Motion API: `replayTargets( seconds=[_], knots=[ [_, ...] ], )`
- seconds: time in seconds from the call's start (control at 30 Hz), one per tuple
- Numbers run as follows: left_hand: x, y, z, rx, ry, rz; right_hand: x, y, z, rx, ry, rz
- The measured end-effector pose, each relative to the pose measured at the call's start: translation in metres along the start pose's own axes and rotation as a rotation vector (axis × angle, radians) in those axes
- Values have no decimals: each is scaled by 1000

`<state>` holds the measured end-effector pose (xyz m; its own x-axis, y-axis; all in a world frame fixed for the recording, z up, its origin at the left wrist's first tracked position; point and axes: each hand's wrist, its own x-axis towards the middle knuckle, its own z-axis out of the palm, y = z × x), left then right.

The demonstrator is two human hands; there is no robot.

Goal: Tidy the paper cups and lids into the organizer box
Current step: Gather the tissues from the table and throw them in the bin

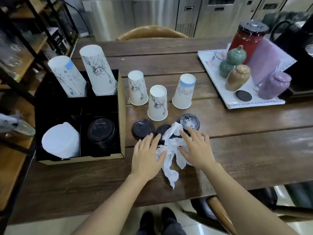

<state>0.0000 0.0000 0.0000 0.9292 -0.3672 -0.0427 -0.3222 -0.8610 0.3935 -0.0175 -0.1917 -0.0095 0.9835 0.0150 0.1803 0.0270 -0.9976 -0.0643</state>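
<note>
Three upside-down paper cups stand on the wooden table: a left cup (138, 88), a middle cup (157, 102) and a right cup (184, 91). In front of them lie three black lids: one (142, 128), a second (163, 133) partly under crumpled white tissue (171, 150), and a third (188, 122). My left hand (147, 156) and my right hand (197, 150) rest on the tissue from either side, fingers spread. The black organizer box (121, 116) at left holds two cup stacks (100, 73), a stack of black lids (101, 133) and white paper (61, 141).
A white tray (220, 85) at the right back carries a red jar, small ceramic jars and a purple sheet. A black machine stands at the far right. Metal shelves rise at the left. A wooden chair back shows behind the table, another below its front edge.
</note>
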Motion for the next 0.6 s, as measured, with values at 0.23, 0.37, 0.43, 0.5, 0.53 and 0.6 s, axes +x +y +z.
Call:
replayTargets(
  seconds=[0.23,0.37,0.43,0.5,0.53,0.6],
  knots=[
    [0,-1,11,14,42,75,1,7,-3,1,150,2],
    [4,0,12,63,132,114,9,7,-25,193,83,195],
    [7,-1,15,27,161,125,14,9,-32,272,-24,283],
    [8,-1,17,-26,160,105,19,12,-36,335,-34,330],
    [9,0,16,-69,157,89,21,13,-36,338,-6,344],
    [10,1,14,-157,160,44,27,13,-39,346,51,360]
  ],
)
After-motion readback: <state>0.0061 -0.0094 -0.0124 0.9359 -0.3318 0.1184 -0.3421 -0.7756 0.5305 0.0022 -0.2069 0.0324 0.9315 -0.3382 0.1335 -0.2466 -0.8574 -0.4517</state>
